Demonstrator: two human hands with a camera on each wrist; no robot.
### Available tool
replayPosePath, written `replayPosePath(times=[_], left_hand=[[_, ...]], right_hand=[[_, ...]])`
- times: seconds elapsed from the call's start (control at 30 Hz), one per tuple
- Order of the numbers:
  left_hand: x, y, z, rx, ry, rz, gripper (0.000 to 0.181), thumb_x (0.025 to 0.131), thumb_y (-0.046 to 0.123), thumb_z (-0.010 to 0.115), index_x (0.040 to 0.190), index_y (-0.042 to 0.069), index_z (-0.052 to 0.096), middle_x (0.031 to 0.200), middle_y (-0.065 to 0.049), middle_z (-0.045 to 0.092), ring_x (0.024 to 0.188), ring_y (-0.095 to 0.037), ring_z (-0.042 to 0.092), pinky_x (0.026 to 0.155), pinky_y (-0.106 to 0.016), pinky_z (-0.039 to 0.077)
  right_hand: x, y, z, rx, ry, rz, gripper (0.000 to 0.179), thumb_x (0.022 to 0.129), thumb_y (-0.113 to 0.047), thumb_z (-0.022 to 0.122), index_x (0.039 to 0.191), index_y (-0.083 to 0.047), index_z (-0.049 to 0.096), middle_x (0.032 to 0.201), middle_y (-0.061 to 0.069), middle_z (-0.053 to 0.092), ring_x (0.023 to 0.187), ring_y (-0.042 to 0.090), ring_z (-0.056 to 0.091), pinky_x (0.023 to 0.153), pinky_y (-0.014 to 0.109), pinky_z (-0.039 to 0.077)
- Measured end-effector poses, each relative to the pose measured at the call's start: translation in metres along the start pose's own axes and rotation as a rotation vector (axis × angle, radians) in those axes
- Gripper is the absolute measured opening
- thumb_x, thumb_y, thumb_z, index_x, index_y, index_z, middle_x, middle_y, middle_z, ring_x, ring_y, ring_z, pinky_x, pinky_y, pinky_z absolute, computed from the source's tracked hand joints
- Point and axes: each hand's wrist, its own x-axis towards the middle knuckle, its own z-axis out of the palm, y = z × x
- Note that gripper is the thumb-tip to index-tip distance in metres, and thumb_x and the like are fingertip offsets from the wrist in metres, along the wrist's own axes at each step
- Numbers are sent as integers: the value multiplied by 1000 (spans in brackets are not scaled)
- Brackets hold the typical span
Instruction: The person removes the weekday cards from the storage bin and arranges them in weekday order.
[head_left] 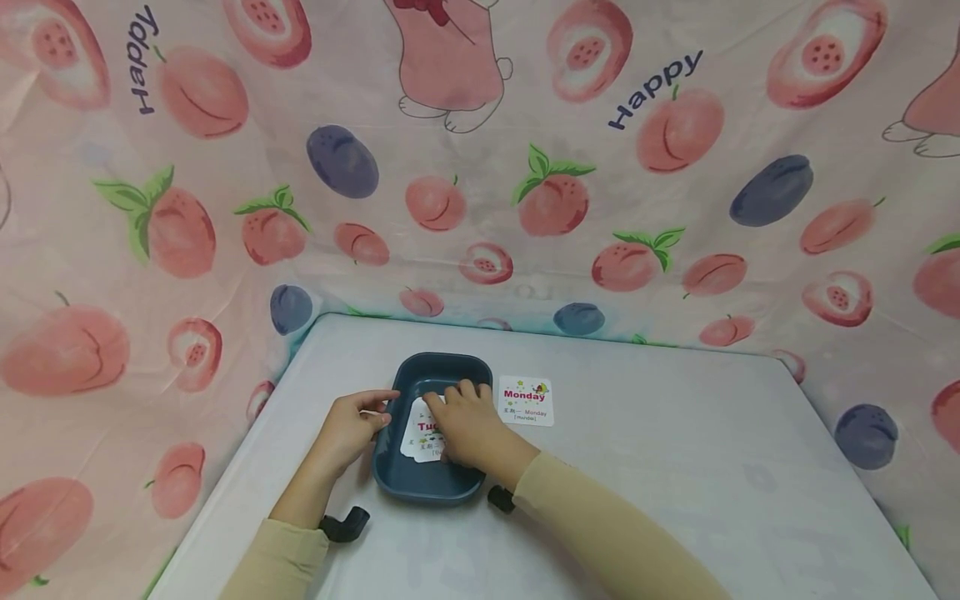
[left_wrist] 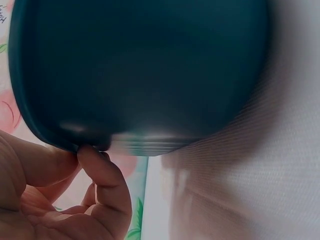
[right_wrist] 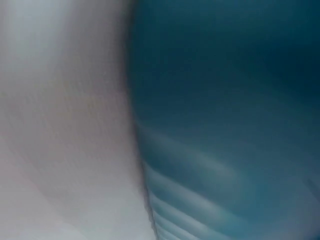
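blue tray: the dark blue tray [head_left: 412, 478] stands on the white table [head_left: 675, 467], long sides running away from the person; rounded corners, raised rim; ridges show on its outer wall in the right wrist view.
cards in the tray: a small loose stack of cards [head_left: 422, 435] lies on the tray floor, toward the middle; the top one is white, its pink word starting "tu", the remainder covered by fingers; the lower left edges do not line up.
left hand: the left hand [head_left: 348, 429] is at the tray's left rim; thumb and finger pinch that rim, as the left wrist view shows close up; the other fingers are bent.
right hand: the right hand [head_left: 468, 425] reaches over the tray's right side, its fingers bent, touching the top card; whether it pinches the card i cannot tell; the right wrist view shows mostly tray and blur.
monday card: the monday card [head_left: 527, 402] lies face up on the table, just beside the tray's right rim, near its far end.
sleeves: both beige; a black piece sits at each wrist.
backdrop: pink cloth [head_left: 495, 221] printed with peaches, dark blue fruit and the word "happy".
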Motion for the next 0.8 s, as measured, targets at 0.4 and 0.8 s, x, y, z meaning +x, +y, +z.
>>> replayPosePath(times=[0.4,0.8], left_hand=[[2,-3,1,8,4,0,41,101,-1,67,139,12,73,114,-13,62,90,-21,62,72,-32,57],[0,0,0,5,1,11,41,100,-2,67,139,10,72,112,-13,62,89,-21,62,67,-29,53]], right_hand=[[2,0,-3,7,-23,24,105,73,-55,97,159,-26,43,140,9,63,125,28,50,106,53,41],[-2,-3,-2,0,22,30,110,73,-55,97,163,-26,40,142,10,57,124,28,49,103,51,43]])
